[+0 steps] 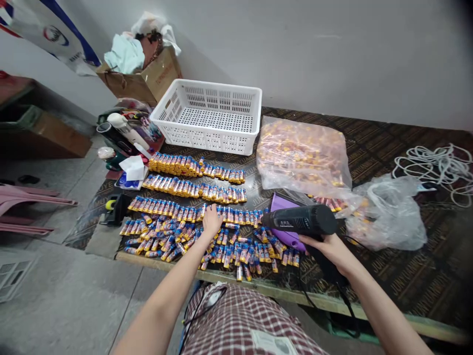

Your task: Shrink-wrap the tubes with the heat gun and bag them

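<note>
Small blue-and-yellow batteries [173,186] stand in rows across the table, with a looser pile of batteries [244,252] nearer my body. My left hand [212,220] reaches into the front row, its fingers bent and closed on batteries there; the fingertips are partly hidden. In my right hand [328,249] is a black heat gun [301,220], gripped by its handle, its nozzle pointing left over the right end of the batteries. Beneath the heat gun lies a purple dustpan-like scoop [283,236], partly covered.
Behind the rows stands a white plastic basket [210,140]. A clear bag of batteries [303,153], a crumpled plastic bag [388,212] and coiled white cord [439,165] lie to the right. At left are a tape dispenser [114,209], bottles [123,130] and a cardboard box [157,74].
</note>
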Action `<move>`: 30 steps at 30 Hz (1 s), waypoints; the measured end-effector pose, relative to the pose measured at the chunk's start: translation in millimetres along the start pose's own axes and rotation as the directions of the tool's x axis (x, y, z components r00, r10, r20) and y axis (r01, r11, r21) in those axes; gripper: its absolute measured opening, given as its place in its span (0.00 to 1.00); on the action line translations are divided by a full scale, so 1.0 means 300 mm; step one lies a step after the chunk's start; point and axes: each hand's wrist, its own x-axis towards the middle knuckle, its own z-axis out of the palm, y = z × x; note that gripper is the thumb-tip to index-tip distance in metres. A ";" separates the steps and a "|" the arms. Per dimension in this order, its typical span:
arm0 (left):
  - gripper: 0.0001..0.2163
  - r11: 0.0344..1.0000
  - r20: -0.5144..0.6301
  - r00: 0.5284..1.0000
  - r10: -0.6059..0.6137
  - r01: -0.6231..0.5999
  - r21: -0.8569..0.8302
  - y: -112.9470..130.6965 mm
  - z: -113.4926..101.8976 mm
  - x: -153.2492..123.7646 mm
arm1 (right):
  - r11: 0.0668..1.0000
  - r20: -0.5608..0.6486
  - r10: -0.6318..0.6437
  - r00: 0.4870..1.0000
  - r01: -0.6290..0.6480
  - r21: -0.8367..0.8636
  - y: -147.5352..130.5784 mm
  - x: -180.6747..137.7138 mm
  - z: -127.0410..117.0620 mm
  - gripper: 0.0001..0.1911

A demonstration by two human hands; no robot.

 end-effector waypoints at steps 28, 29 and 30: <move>0.21 0.955 -0.112 0.956 -0.270 0.251 -0.159 -0.117 -0.019 0.134 | 0.902 -0.162 0.411 0.897 -0.375 0.213 0.017 -0.103 -0.050 0.19; 0.18 0.947 -0.143 0.949 -0.279 0.248 -0.204 -0.137 -0.019 0.133 | 0.897 -0.161 0.417 0.894 -0.378 0.228 0.017 -0.105 -0.048 0.19; 0.15 0.939 -0.168 0.941 -0.292 0.249 -0.238 -0.159 -0.025 0.130 | 0.894 -0.154 0.419 0.895 -0.376 0.245 0.013 -0.100 -0.039 0.19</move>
